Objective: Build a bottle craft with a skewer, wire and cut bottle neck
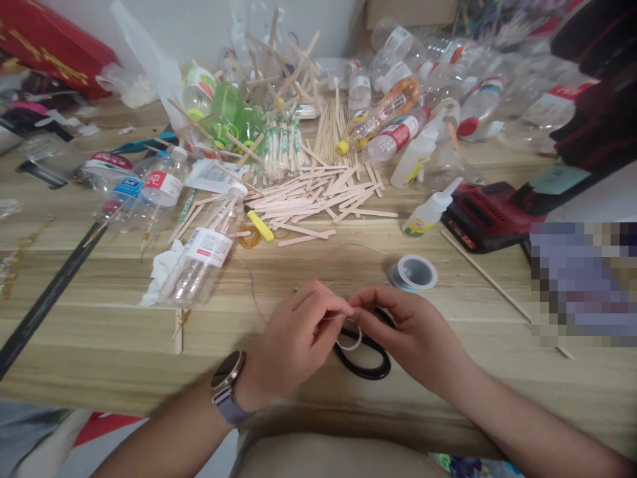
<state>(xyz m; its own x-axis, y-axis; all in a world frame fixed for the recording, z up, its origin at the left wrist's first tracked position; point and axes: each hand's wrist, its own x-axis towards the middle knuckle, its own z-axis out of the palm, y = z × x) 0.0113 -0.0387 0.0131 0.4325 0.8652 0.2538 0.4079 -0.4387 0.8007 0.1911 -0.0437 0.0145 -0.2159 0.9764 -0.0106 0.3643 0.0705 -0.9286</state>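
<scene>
The left hand and right hand pinch a small white ring over black scissors. Farther back are a spool, lots of flat wooden sticks and plastic bottles.

Bare worktop open right of the spool as far as a thin stick, small glue bottle standing just behind the spool, loose wooden sticks blocking behind-left, clear bottle well left, black loop front-left
</scene>
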